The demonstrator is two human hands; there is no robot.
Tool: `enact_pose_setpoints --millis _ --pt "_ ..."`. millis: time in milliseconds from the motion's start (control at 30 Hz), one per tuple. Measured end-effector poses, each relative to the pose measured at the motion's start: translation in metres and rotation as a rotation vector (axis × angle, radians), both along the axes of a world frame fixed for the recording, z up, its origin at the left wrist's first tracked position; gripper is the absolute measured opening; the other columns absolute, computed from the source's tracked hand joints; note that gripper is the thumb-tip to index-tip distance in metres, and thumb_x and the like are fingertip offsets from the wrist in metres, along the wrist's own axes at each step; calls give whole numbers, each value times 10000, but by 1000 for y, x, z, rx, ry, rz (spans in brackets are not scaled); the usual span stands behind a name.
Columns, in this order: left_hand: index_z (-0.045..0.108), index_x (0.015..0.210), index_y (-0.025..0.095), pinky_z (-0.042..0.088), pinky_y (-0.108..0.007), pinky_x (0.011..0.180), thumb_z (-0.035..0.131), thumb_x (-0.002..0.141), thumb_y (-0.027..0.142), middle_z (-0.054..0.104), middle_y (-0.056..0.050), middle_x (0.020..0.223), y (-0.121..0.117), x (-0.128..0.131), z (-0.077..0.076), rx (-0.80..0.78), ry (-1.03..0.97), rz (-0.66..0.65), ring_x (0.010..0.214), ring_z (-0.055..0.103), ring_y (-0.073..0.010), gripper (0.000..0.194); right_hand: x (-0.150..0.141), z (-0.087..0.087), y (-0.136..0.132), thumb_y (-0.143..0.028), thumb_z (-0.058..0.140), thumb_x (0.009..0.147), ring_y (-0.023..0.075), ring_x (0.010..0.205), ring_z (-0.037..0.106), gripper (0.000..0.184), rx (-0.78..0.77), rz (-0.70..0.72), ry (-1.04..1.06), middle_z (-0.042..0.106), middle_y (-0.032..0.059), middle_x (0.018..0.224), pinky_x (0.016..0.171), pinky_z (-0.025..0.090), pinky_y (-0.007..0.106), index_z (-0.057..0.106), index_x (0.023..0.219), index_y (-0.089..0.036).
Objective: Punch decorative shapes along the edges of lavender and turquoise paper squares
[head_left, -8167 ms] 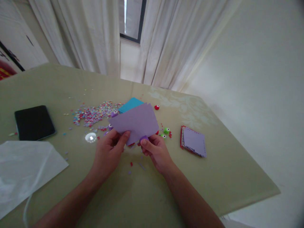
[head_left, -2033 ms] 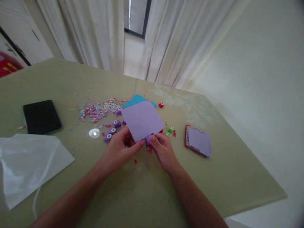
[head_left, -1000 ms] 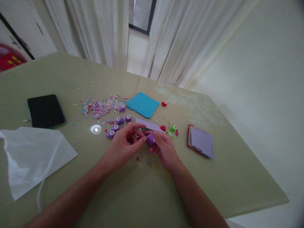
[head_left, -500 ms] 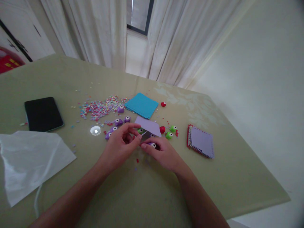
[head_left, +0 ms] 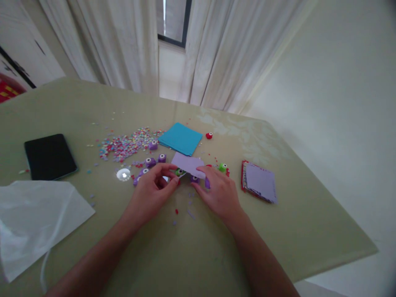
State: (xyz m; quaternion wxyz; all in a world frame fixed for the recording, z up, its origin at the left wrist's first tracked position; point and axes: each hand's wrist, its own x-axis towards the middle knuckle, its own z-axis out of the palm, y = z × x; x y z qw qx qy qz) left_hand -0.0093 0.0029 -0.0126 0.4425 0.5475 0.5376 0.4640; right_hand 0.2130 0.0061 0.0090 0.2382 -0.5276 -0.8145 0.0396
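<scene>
A sheet of light purple paper (head_left: 185, 161) tilts over the table between my hands. My left hand (head_left: 157, 183) pinches its near left corner between thumb and fingers. My right hand (head_left: 218, 187) is at its right edge, fingers on top and the thumb lower. A purple paper punch (head_left: 207, 183) shows in part under the right fingers, seemingly on the table. Below the paper's edge sit another purple punch (head_left: 194, 179) and a green punch (head_left: 180, 172), partly hidden. More purple punches (head_left: 150, 162) with eye-like discs stand left of the paper.
A blue paper stack (head_left: 180, 138) lies behind the hands. Confetti (head_left: 130, 144) spreads to the left. On the right are a pile of purple and red paper (head_left: 259, 182), a green punch (head_left: 222, 167) and a red punch (head_left: 209, 135). A black tablet (head_left: 50, 156) and white bag (head_left: 40, 222) lie left.
The paper was raised, then lowered and tilted. My right hand, which held a purple punch at the paper's edge, has moved right, let the punch go and come onto the paper.
</scene>
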Motion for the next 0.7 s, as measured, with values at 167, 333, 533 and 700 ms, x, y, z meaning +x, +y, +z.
enact_pose_setpoints --millis 167,333,533,700 --pt "714 1000 204 503 -282 586 833 834 599 780 -45 863 2 1 8 -85 -126 32 678 685 -186 444 -1 -12 7 -145 670 989 236 859 724 120 63 -29 -183 772 72 924 753 496 322 762 987 -222" --pt "606 834 237 494 -293 526 838 745 769 743 -19 741 4 2 11 -157 -206 121 557 623 -170 587 2 -14 6 -180 594 1050 233 823 694 210 283 63 -53 749 82 852 786 499 348 786 980 -229" --pt "551 934 247 438 -232 502 952 708 589 641 80 613 1 3 16 -125 -390 138 512 578 -130 574 5 -9 1 -252 575 1082 234 750 656 241 251 169 65 719 72 774 761 511 387 805 1014 -268" --pt "586 1195 234 494 -212 583 991 731 398 784 30 818 -3 2 22 -58 -495 122 645 694 -132 637 7 -11 1 -249 599 1075 236 749 671 223 407 173 116 725 74 782 739 506 391 819 1044 -265"
